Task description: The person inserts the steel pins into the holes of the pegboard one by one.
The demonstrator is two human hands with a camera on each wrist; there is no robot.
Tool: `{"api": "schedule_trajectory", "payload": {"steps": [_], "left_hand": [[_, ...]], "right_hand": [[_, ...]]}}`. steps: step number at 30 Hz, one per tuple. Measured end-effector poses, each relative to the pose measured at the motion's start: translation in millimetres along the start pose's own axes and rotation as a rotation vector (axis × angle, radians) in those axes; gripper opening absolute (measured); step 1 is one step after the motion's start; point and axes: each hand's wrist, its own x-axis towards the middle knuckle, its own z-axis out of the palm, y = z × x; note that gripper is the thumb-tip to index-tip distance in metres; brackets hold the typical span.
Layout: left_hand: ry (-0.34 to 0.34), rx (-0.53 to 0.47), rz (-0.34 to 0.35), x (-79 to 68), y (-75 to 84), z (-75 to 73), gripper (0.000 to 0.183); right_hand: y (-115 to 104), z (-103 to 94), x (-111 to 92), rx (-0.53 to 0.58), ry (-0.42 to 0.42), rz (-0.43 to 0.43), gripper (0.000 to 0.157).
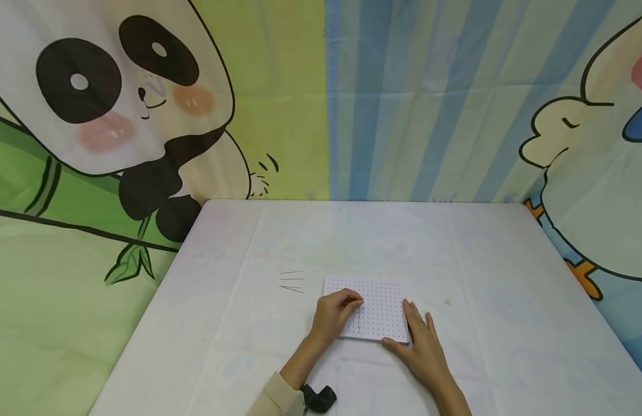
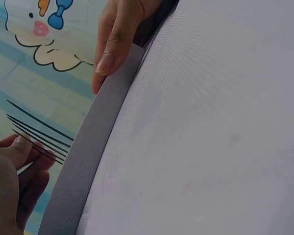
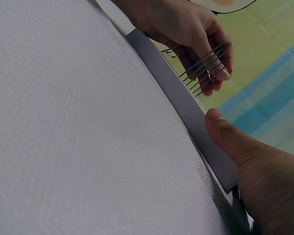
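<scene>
A white board [image 1: 383, 312] with a grid of small dark dots lies flat on the table. Several thin dark needle-like sticks [image 2: 41, 129] stand up from it in a row. Over the board's left half, my left hand [image 1: 331, 312] pinches the upper end of one of these sticks between thumb and fingers. My right hand [image 1: 425, 352] rests against the near right corner, its thumb along the front edge and its straight fingers along the right side. In the right wrist view, the right thumb [image 3: 225, 132] lies against the board's edge [image 3: 181, 107].
Several more thin sticks [image 1: 291, 280] lie on the white tabletop [image 1: 237, 335] left of the board. A tiny brownish speck [image 1: 447, 302] is to the right. A black device [image 1: 319, 398] sits by the left wrist. Cartoon-printed curtains [image 1: 279, 104] hang behind the table.
</scene>
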Motion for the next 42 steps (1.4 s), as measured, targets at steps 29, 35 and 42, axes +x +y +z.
{"api": "schedule_trajectory", "payload": {"steps": [29, 35, 42], "left_hand": [[-0.101, 0.035, -0.052, -6.4, -2.5, -6.3, 0.015], [-0.05, 0.036, -0.109, -2.4, -10.8, -23.9, 0.015], [0.117, 0.18, -0.095, 4.0, -34.3, -69.2, 0.016]], "right_hand": [[0, 2.8, 0, -0.006, -0.013, 0.028, 0.101], [-1, 1.0, 0, -0.006, -0.015, 0.033, 0.102], [-2, 1.2, 0, -0.013, -0.016, 0.032, 0.102]]}}
